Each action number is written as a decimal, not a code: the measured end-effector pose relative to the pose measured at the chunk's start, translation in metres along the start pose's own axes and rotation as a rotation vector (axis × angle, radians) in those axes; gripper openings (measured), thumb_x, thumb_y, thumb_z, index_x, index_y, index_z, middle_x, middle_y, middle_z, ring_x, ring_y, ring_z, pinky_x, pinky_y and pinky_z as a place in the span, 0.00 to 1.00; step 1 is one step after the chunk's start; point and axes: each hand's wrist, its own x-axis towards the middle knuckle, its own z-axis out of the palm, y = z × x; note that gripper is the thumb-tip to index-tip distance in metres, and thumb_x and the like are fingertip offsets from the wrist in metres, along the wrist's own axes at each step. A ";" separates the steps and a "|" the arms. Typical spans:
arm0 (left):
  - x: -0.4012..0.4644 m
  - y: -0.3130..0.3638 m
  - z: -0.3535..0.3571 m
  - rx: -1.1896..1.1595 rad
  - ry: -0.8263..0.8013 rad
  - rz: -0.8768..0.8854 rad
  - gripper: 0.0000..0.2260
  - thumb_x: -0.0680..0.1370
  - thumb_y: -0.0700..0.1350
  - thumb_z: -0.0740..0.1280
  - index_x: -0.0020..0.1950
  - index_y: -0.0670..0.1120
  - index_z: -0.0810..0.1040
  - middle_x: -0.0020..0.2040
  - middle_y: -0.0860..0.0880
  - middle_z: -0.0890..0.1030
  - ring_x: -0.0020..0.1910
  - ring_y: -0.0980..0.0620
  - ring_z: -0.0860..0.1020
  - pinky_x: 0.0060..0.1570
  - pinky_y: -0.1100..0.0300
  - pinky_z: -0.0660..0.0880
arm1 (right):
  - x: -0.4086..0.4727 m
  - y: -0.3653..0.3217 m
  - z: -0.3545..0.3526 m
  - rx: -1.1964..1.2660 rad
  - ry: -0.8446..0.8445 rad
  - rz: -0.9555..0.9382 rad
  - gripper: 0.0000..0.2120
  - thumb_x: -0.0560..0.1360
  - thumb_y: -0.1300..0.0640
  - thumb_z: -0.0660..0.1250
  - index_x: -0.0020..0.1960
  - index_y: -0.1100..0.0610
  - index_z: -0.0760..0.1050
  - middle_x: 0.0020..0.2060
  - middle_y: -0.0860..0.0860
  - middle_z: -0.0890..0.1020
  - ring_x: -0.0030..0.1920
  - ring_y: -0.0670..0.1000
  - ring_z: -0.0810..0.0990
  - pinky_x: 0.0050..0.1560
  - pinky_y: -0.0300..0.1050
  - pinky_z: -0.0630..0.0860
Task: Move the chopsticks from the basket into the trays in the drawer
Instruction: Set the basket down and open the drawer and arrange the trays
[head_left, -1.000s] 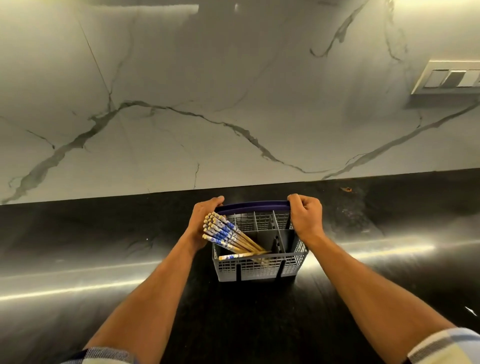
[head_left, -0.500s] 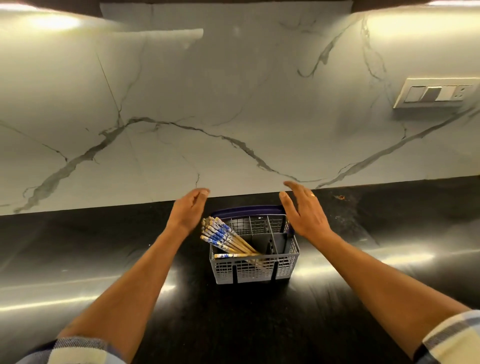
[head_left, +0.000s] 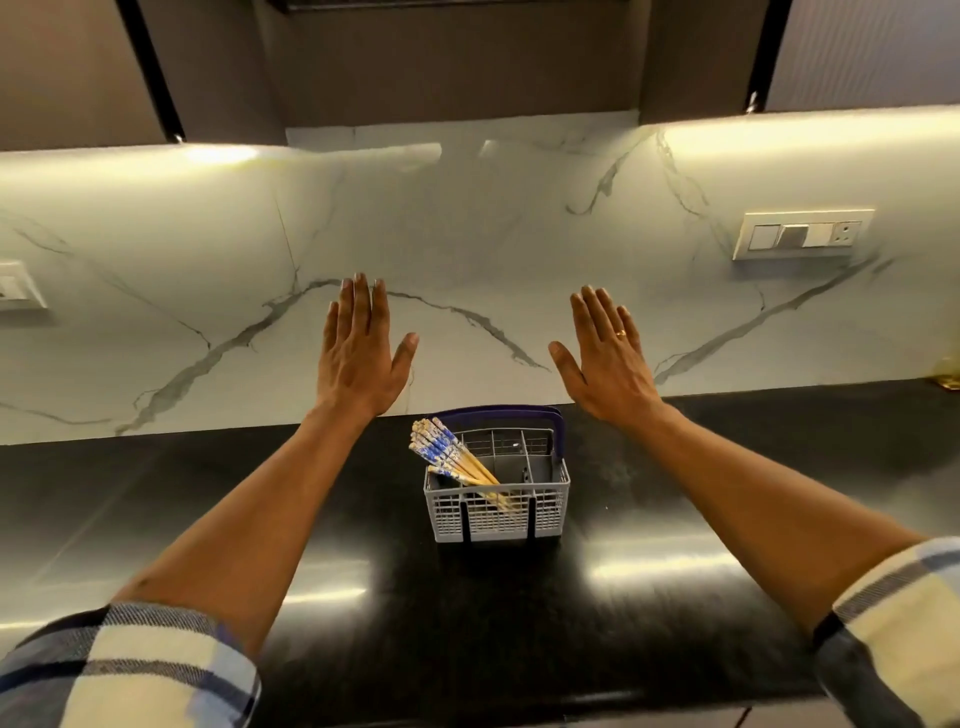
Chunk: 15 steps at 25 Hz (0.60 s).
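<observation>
A basket stands on a countertop, near the middle, just in front of a wall that runs along the back. A bundle of chopsticks sits in the basket's left compartment, leaning up and out to the left. Two hands are raised above and behind the basket – the left hand to its left, the right hand to its right – both apart from it. A switch plate is on the wall at far right, cabinets above

Rolled plaid sleeves (blue, cream), gold ring.
</observation>
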 end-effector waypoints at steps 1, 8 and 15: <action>-0.006 0.004 -0.011 0.010 0.011 -0.006 0.35 0.82 0.59 0.51 0.79 0.43 0.38 0.80 0.42 0.39 0.79 0.45 0.39 0.78 0.50 0.40 | -0.005 -0.002 -0.012 -0.008 0.013 -0.005 0.35 0.81 0.40 0.46 0.80 0.59 0.46 0.80 0.56 0.48 0.80 0.55 0.44 0.79 0.53 0.41; -0.048 0.023 -0.072 0.071 0.053 -0.003 0.34 0.82 0.59 0.50 0.80 0.43 0.40 0.80 0.42 0.40 0.79 0.45 0.40 0.78 0.50 0.41 | -0.038 -0.021 -0.074 -0.040 0.063 -0.019 0.35 0.81 0.39 0.46 0.80 0.59 0.47 0.80 0.56 0.49 0.80 0.55 0.46 0.79 0.52 0.42; -0.080 0.012 -0.131 0.073 0.087 -0.006 0.33 0.82 0.59 0.49 0.80 0.44 0.40 0.81 0.43 0.40 0.80 0.45 0.40 0.77 0.50 0.40 | -0.067 -0.052 -0.123 -0.067 0.117 0.009 0.36 0.80 0.38 0.45 0.81 0.58 0.47 0.80 0.55 0.49 0.80 0.54 0.45 0.78 0.51 0.40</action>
